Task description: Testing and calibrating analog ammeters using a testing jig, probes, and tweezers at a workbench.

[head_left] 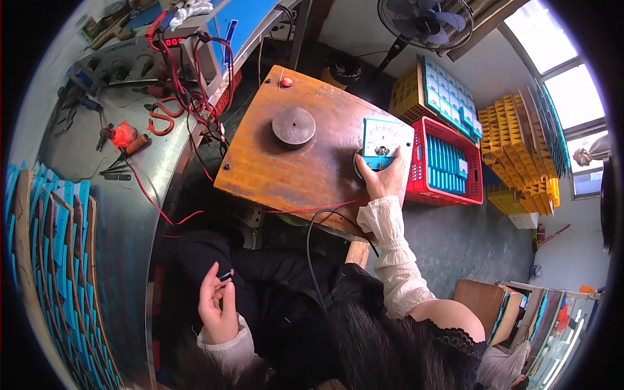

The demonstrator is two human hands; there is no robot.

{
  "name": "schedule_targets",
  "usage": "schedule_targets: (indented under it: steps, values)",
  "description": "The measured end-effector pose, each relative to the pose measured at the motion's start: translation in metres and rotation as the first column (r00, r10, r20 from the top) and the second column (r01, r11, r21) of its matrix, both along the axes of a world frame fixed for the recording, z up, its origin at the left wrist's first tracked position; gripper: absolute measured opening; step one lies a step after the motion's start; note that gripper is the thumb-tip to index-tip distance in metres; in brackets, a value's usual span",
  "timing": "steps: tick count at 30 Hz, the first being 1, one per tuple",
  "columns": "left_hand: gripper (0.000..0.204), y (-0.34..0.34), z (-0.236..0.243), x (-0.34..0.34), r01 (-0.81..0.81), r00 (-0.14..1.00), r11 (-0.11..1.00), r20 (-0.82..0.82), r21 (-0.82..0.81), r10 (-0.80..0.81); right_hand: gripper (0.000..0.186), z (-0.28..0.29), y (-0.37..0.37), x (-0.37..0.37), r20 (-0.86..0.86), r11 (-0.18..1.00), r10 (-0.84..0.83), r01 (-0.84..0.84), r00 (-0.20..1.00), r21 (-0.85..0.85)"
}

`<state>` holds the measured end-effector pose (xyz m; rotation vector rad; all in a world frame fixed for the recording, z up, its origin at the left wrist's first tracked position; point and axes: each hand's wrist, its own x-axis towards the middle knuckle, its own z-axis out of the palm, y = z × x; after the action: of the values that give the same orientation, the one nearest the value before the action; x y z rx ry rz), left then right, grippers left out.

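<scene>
My right hand (385,177) is closed around the lower edge of an analog panel meter (379,135) with a white dial and blue frame. The meter is at the right side of a wooden work stand (260,156); whether it rests on the wood I cannot tell. Something round and dark shows under it beside my thumb. Low in the view, over my lap, my left hand (220,309) pinches a small dark piece (225,276) at the fingertips, too small to name exactly. A round metal disc (294,127) and a red button (287,82) are on the stand.
A red crate (481,185) of blue-framed meters adjoins the stand's right side. On the left, a metal bench (130,188) bears a power supply (185,49), red leads, tools and stacked blue pieces (58,260). Yellow trays (510,133) and a fan (426,25) stand behind.
</scene>
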<state>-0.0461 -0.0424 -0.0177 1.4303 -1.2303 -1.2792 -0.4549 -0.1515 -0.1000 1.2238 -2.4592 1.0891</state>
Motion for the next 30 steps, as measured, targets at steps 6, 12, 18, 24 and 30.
schedule_targets:
  steps: [6,12,18,24,30]
  values:
    - [0.045,0.005,-0.006,-0.005,0.033,0.999,0.998,0.021,0.057,-0.034,0.113,-0.002,0.000,0.000,0.026,1.000,-0.010,0.009,1.000,0.013]
    - [0.044,0.003,-0.005,-0.003,0.018,0.997,0.999,0.080,0.036,-0.021,0.112,-0.002,-0.001,0.000,0.049,1.000,-0.015,0.014,0.999,0.012]
    - [0.044,0.004,-0.006,-0.004,0.033,0.996,0.999,0.077,0.035,-0.035,0.113,-0.002,-0.001,-0.001,0.018,1.000,0.007,-0.007,1.000,0.007]
    - [0.045,0.005,-0.008,-0.004,0.034,0.997,0.999,0.072,0.038,-0.037,0.114,0.003,0.001,0.001,0.050,0.999,0.006,-0.008,0.999,0.032]
    - [0.045,0.006,-0.011,-0.002,0.030,0.997,0.998,0.075,0.048,-0.034,0.114,0.010,0.001,0.002,0.063,0.996,-0.008,0.003,0.998,0.089]
